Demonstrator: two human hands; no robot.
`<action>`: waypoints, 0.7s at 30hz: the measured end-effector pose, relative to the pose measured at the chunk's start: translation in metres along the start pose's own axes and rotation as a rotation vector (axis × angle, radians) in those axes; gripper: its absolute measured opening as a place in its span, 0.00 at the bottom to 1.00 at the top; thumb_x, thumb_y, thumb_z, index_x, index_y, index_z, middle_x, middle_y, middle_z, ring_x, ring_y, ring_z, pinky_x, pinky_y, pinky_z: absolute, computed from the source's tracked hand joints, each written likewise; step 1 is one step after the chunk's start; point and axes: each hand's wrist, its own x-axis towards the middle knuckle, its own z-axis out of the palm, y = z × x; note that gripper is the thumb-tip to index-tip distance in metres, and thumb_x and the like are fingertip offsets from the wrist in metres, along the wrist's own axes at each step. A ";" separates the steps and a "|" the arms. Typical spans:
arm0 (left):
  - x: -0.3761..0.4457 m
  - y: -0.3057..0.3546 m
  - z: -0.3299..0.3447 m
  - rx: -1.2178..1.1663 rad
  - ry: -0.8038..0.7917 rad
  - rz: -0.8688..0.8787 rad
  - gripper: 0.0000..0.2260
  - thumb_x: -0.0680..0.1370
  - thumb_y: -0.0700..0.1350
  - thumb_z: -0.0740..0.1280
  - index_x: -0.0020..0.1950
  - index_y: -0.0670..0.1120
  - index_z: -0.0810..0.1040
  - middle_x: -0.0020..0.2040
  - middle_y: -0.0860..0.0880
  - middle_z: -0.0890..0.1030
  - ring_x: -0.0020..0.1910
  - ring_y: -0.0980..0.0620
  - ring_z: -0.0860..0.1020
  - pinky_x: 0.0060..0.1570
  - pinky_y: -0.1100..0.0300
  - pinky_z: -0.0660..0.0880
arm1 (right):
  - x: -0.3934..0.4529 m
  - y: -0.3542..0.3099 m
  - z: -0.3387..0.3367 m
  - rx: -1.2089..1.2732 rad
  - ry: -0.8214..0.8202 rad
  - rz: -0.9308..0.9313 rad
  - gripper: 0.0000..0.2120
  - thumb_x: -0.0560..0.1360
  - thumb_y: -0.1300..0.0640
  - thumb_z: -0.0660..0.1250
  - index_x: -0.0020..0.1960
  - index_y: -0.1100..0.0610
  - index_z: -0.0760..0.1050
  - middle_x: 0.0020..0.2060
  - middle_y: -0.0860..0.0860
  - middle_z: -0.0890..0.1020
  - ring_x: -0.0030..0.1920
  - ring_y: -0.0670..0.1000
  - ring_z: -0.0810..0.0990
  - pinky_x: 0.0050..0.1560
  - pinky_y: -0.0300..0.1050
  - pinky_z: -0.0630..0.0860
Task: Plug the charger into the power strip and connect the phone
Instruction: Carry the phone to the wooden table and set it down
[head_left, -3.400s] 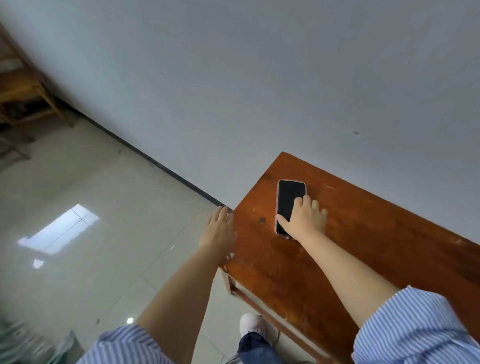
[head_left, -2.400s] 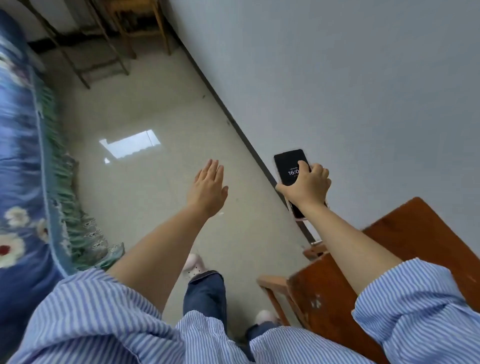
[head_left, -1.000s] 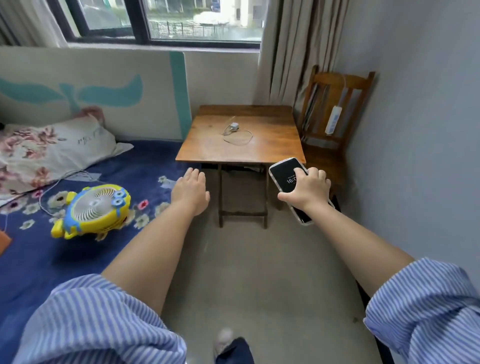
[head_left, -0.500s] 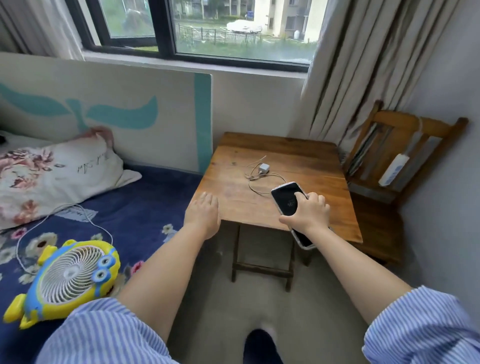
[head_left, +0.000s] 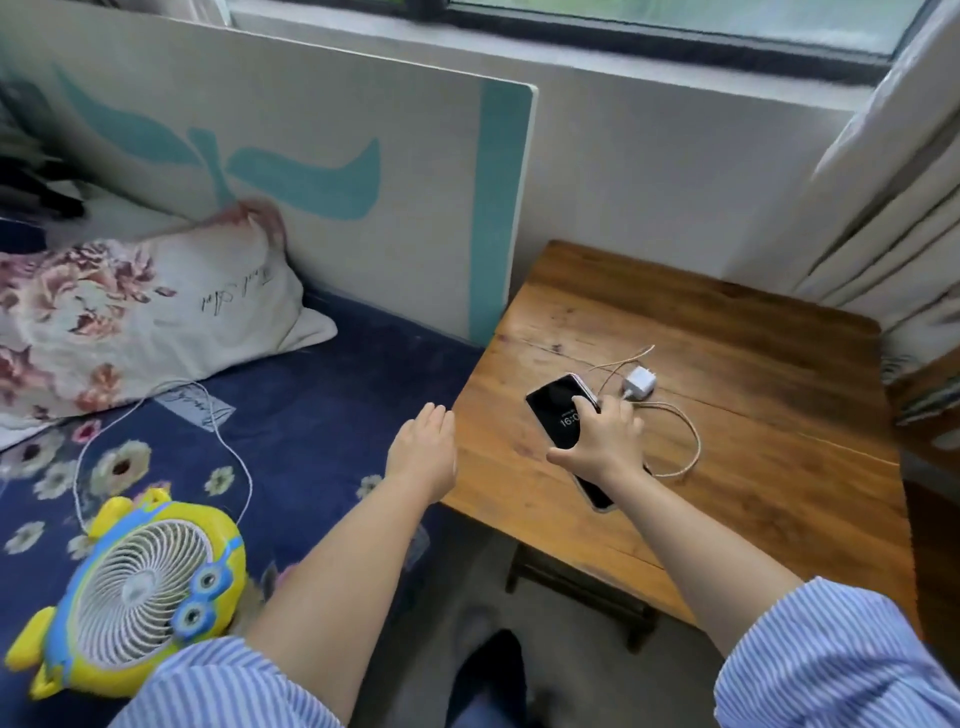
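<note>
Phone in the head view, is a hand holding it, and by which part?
Yes. The right hand grips the phone across its lower half. The left hand holds nothing.

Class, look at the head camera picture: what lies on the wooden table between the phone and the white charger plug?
In the head view, only loops of the charger's cable cross the table between phone and charger plug.

Bedroom, pillow (head_left: 130, 312), bed (head_left: 322, 415), curtain (head_left: 893, 208)

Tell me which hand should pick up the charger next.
Left, probably. The left hand is open and empty near the table's edge; the right hand is shut on the phone, though it is closer to the charger.
</note>
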 end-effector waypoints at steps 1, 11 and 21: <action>0.011 -0.005 0.009 -0.027 -0.010 -0.004 0.23 0.80 0.42 0.53 0.73 0.40 0.52 0.76 0.44 0.56 0.75 0.47 0.51 0.73 0.54 0.55 | 0.013 -0.005 0.011 0.002 -0.023 -0.005 0.31 0.62 0.41 0.71 0.59 0.56 0.68 0.56 0.59 0.73 0.59 0.60 0.67 0.58 0.53 0.67; 0.082 -0.027 0.102 -0.201 -0.146 -0.005 0.19 0.80 0.42 0.54 0.70 0.41 0.59 0.73 0.44 0.61 0.73 0.47 0.58 0.69 0.56 0.60 | 0.104 -0.030 0.113 -0.074 -0.200 -0.014 0.32 0.66 0.44 0.70 0.64 0.55 0.64 0.61 0.60 0.70 0.60 0.60 0.66 0.59 0.54 0.65; 0.088 -0.024 0.155 -0.211 -0.283 0.035 0.26 0.81 0.49 0.49 0.74 0.41 0.42 0.77 0.43 0.43 0.75 0.47 0.41 0.74 0.54 0.41 | 0.133 -0.027 0.158 -0.047 -0.137 -0.019 0.35 0.67 0.44 0.69 0.67 0.56 0.59 0.64 0.61 0.67 0.62 0.61 0.65 0.62 0.55 0.64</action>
